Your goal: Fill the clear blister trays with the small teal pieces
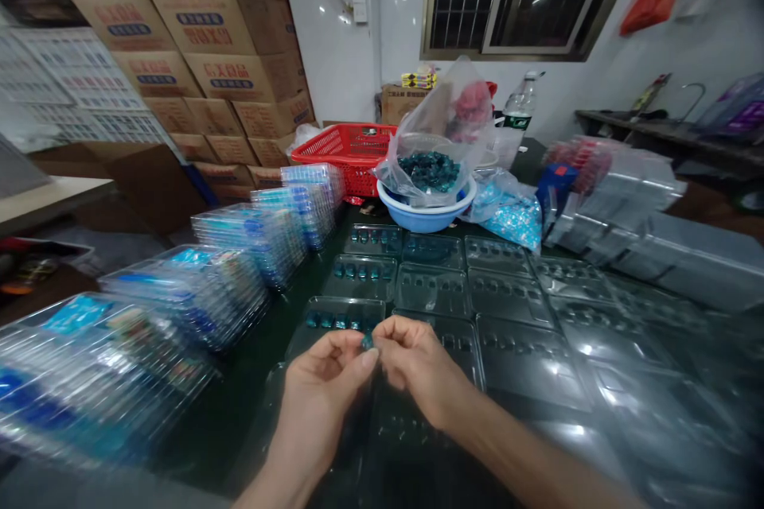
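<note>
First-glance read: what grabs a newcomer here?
Both hands, left hand and right hand, pinch a small teal piece low centre, over clear trays spread across the dark table. Behind them a blue bowl holds a bag of teal pieces; stacks of filled packs run along the left.

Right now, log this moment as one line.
left hand: pinching teal piece | right hand: pinching same piece | nearest: clear tray, some pockets filled | behind: blue bowl
</note>
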